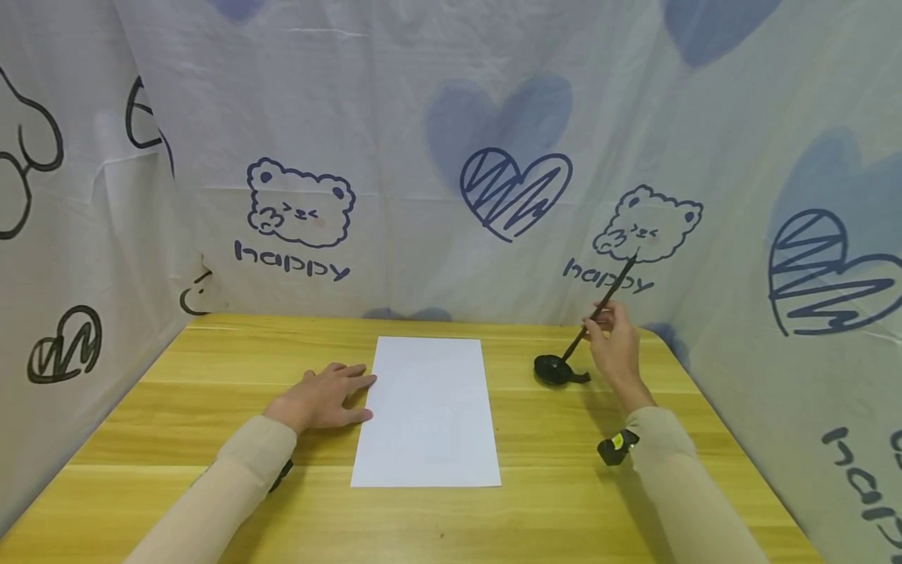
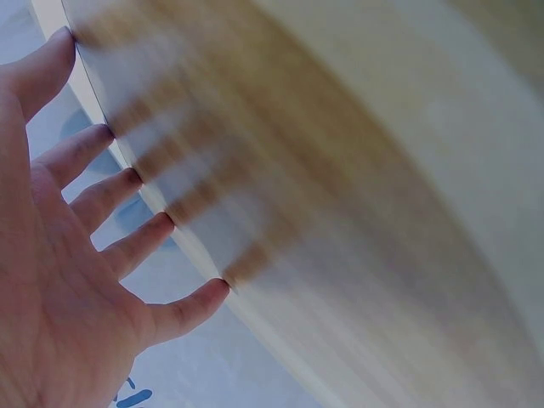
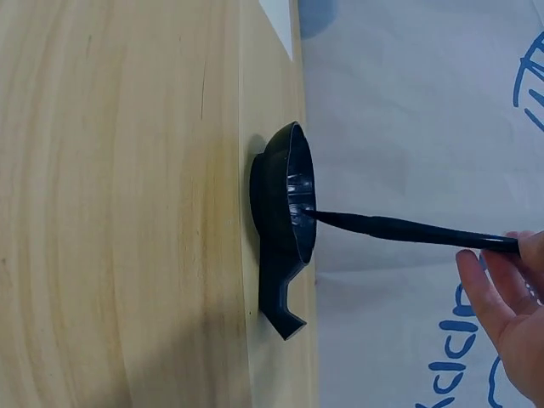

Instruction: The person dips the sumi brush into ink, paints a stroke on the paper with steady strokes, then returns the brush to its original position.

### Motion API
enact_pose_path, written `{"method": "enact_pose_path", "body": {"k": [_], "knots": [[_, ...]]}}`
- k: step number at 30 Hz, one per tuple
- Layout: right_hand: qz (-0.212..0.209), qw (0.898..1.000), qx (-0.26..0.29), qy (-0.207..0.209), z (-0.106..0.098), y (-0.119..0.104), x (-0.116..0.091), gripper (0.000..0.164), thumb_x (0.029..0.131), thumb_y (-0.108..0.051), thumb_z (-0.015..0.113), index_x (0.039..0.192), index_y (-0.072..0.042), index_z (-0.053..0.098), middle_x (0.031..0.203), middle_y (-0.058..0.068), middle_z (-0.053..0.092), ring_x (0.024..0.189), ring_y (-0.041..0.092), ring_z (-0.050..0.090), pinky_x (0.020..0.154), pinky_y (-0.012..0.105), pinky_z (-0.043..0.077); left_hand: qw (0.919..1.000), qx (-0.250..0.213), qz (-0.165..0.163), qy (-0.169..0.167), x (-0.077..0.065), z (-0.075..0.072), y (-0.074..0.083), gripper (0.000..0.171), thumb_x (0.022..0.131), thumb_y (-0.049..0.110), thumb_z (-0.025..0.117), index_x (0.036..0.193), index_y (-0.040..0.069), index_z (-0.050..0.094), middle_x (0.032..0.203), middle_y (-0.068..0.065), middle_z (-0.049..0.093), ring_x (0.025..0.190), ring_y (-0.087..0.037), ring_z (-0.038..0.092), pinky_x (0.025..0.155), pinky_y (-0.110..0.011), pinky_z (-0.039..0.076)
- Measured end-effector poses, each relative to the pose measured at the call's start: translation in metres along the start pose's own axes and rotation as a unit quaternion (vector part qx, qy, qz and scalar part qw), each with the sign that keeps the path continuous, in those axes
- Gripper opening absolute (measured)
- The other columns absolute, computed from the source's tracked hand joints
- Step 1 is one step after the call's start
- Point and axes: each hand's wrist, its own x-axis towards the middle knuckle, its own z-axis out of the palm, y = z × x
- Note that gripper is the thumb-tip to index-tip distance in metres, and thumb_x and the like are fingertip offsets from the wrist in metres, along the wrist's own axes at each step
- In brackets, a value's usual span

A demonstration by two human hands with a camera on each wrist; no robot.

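Observation:
A dark writing brush is pinched in my right hand, slanting down to the left. Its tip reaches into a small black ink dish with a short curved handle; the right wrist view shows the brush tip at the dish's open bowl. My left hand lies with fingers spread at the left edge of a white sheet of paper. In the left wrist view the fingertips rest on the surface, and the fingers are straight and apart.
The wooden table has its back edge against a white curtain printed with hearts and bears. More curtain hangs along both sides. A black wrist camera sits on the right wrist.

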Motion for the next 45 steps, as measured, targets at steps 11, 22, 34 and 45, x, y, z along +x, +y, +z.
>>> {"method": "enact_pose_path", "body": {"k": [11, 22, 34, 45], "knots": [[-0.010, 1.000, 0.007, -0.003, 0.006, 0.007, -0.001, 0.027, 0.101, 0.006, 0.056, 0.128, 0.005, 0.055, 0.112, 0.028, 0.072, 0.102, 0.039, 0.070, 0.087, 0.044, 0.062, 1.0000, -0.001, 0.001, 0.000, -0.001, -0.001, 0.000, 0.072, 0.097, 0.057, 0.062, 0.155, 0.017, 0.048, 0.164, -0.016, 0.041, 0.148, -0.046, 0.039, 0.108, -0.083, 0.031], [-0.026, 1.000, -0.007, -0.012, 0.004, 0.009, 0.000, 0.025, 0.101, 0.008, 0.055, 0.126, 0.004, 0.055, 0.113, 0.027, 0.072, 0.105, 0.038, 0.071, 0.088, 0.044, 0.062, 0.9999, 0.002, 0.006, 0.008, -0.001, -0.003, 0.002, 0.070, 0.098, 0.054, 0.063, 0.154, 0.016, 0.050, 0.163, -0.017, 0.042, 0.147, -0.047, 0.040, 0.107, -0.083, 0.032], [-0.031, 0.999, 0.009, -0.017, 0.002, 0.003, 0.001, 0.027, 0.099, 0.013, 0.053, 0.124, 0.005, 0.054, 0.112, 0.027, 0.072, 0.106, 0.038, 0.071, 0.087, 0.033, 0.062, 1.0000, 0.000, 0.004, 0.005, 0.000, 0.000, 0.000, 0.071, 0.097, 0.056, 0.063, 0.155, 0.017, 0.049, 0.163, -0.017, 0.042, 0.147, -0.046, 0.040, 0.107, -0.083, 0.031], [-0.055, 0.998, 0.006, -0.026, 0.007, 0.010, -0.003, 0.024, 0.101, 0.012, 0.052, 0.123, 0.003, 0.055, 0.109, 0.025, 0.072, 0.104, 0.038, 0.072, 0.087, 0.042, 0.062, 1.0000, 0.000, 0.004, 0.006, 0.000, 0.001, -0.001, 0.071, 0.097, 0.056, 0.062, 0.155, 0.017, 0.049, 0.163, -0.016, 0.042, 0.148, -0.046, 0.040, 0.107, -0.082, 0.032]]}}
